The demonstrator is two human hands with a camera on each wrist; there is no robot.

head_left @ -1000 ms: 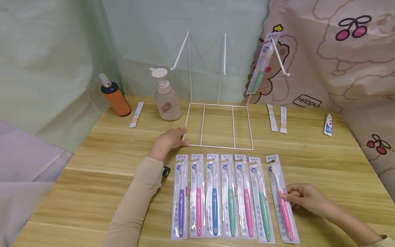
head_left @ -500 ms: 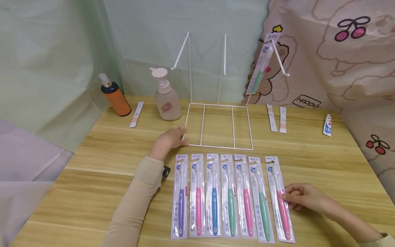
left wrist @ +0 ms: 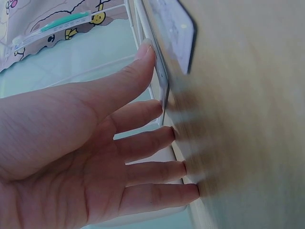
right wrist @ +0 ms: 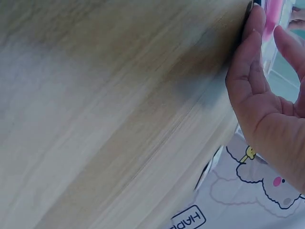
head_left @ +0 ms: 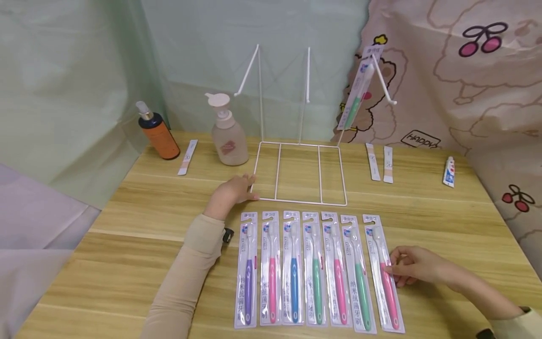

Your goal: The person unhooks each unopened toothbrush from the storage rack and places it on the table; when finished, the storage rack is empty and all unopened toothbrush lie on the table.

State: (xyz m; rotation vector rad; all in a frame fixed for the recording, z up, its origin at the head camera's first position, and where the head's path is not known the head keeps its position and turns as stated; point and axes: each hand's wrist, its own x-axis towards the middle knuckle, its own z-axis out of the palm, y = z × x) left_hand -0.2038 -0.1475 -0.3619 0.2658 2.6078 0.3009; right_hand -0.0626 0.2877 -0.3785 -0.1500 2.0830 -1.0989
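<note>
At the left end of the white wire rack [head_left: 320, 174], my left hand [head_left: 233, 190] rests with fingers stretched out. The left wrist view shows its thumb along the base wire and its fingertips down on the tabletop. My right hand [head_left: 419, 264] pinches the right edge of a pink packaged toothbrush [head_left: 388, 292], thumb on top and the other fingers bent beside it. This pack is rightmost in a row of toothbrush packs on the table, beside a green one [head_left: 362, 282]. Another green packaged toothbrush [head_left: 357, 94] hangs from the rack's right hook.
A pump bottle [head_left: 230, 141] stands left of the rack, with an orange-and-black spray bottle [head_left: 160, 136] farther left. Slim paper sachets [head_left: 388, 165] lie on both sides, and a small toothpaste tube [head_left: 449, 172] is at the right. Cloth hangs behind the wooden table [head_left: 139, 212].
The right hand has shifted the rightmost pink toothbrush pack slightly left and turned it straighter, closer to the row. The left hand and rack have stayed put.
</note>
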